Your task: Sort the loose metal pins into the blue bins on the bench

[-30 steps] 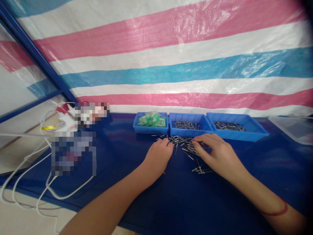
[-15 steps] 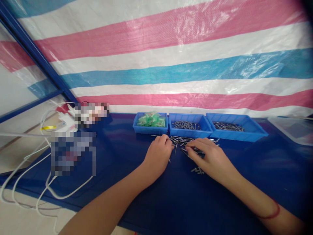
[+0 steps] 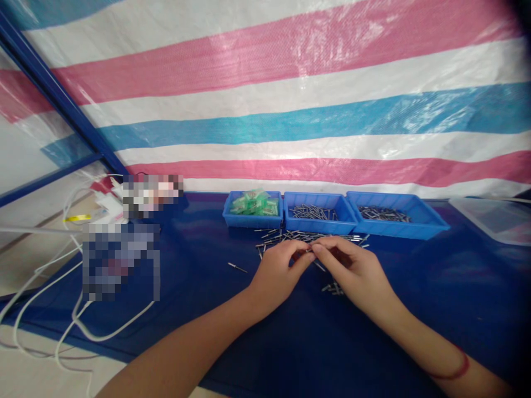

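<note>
Just brought together: L hand [image 3: 276, 271] & R hand [image 3: 359, 271], thumbs closed to fingertips; can't tell if gripping pin. Seen nr hands, in front of blue bins [image 3: 318, 225]: loose metal pins [image 3: 286, 236]. Newly visible at L: lone pin [image 3: 237, 267], apart fr. rest. Suggests, prob., two-handed handling.

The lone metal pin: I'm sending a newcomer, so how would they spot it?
On the dark blue table, find the row of blue bins. In front of the leftmost bin, left of the left hand, lies the metal pin, alone; other loose pins lie bunched.
</note>
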`<state>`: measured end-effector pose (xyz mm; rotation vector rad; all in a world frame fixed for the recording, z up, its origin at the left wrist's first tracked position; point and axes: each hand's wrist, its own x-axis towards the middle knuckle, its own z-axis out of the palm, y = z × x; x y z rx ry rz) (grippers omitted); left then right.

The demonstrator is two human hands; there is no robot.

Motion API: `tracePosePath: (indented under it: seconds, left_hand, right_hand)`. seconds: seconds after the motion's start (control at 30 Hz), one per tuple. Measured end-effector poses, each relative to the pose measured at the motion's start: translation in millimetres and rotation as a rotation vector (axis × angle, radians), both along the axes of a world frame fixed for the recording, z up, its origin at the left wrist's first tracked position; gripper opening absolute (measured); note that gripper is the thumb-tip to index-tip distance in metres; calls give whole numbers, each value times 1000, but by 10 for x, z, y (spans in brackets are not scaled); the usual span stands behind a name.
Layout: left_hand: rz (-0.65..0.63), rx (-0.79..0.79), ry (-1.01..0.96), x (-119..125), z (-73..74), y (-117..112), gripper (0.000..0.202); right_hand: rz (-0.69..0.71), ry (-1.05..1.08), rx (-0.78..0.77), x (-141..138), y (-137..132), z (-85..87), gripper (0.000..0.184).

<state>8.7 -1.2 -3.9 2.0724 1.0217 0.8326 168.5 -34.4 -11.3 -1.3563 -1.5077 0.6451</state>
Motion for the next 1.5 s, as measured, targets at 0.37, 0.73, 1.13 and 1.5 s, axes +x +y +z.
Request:
tracePosePath:
  seconds: [0.37,0.73,1.13,1.5]
  left_hand:
    - [-41,35,-17,20,20,8,18]
    - [18,93,-23,-68,141,63,19]
    - [170,15,854,-935,681,302,22]
    - [73,-191,894,-955,504,376,15]
  right_hand:
    - [18,-13,41,38,9,43,16]
    - [166,-50,-47,103,36,149,24]
    - [-285,614,-99,710,354,111,31]
    - [-189,706,-199,621,298,160,23]
